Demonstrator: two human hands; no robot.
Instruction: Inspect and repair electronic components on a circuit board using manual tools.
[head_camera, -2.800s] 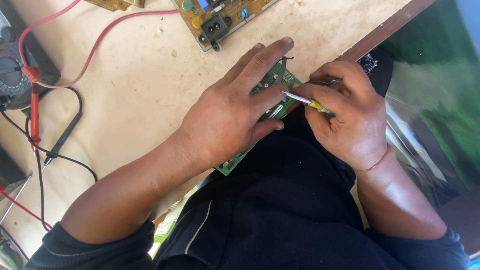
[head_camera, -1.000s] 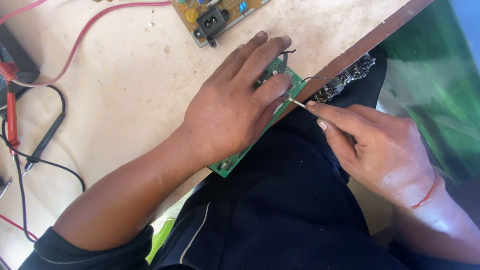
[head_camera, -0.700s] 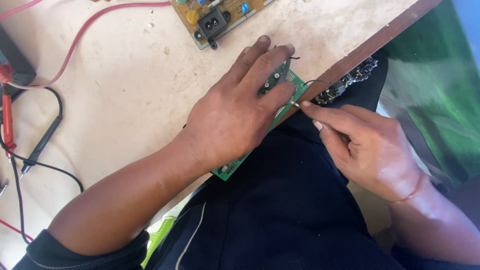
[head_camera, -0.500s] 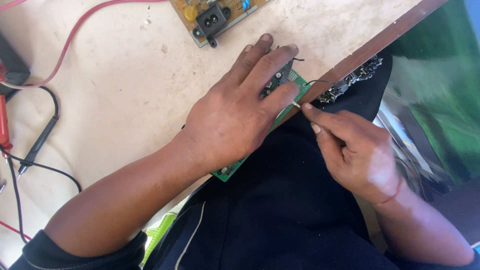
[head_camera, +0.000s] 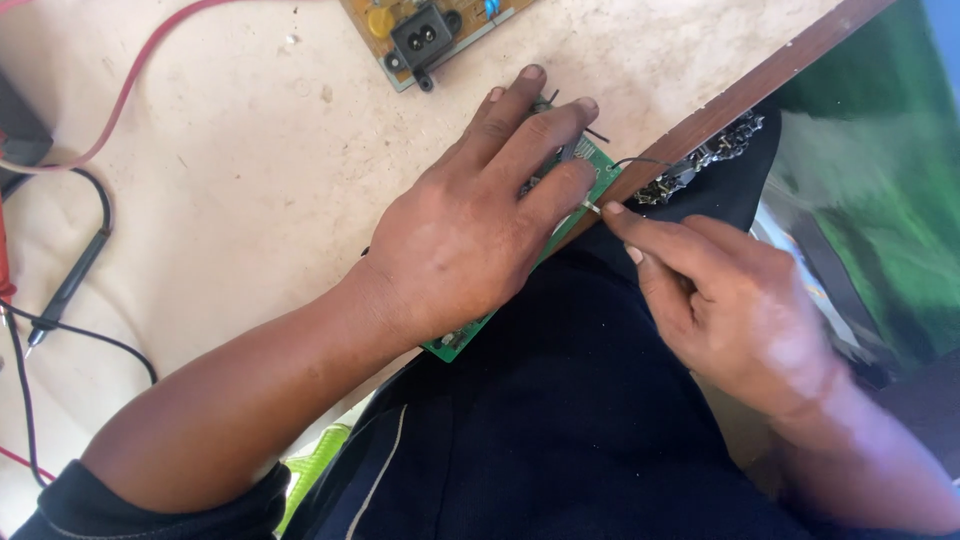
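Two hands are busy near the middle of the head view. Left hand (head_camera: 470, 235) lies flat, fingers spread, pressing down a green circuit board (head_camera: 455, 345) at the desk (head_camera: 230, 180) edge. That board's long axis runs diagonally, lower left up to upper right, mostly hidden under the palm. Right hand (head_camera: 725, 300) is pinched narrow around a thin metal tool (head_camera: 592, 207), tip pointing left and touching the board's upper right end. Up top centre sits a yellowish board with a black socket (head_camera: 425, 32). Red and black probe leads (head_camera: 70, 285) lie at the left edge.
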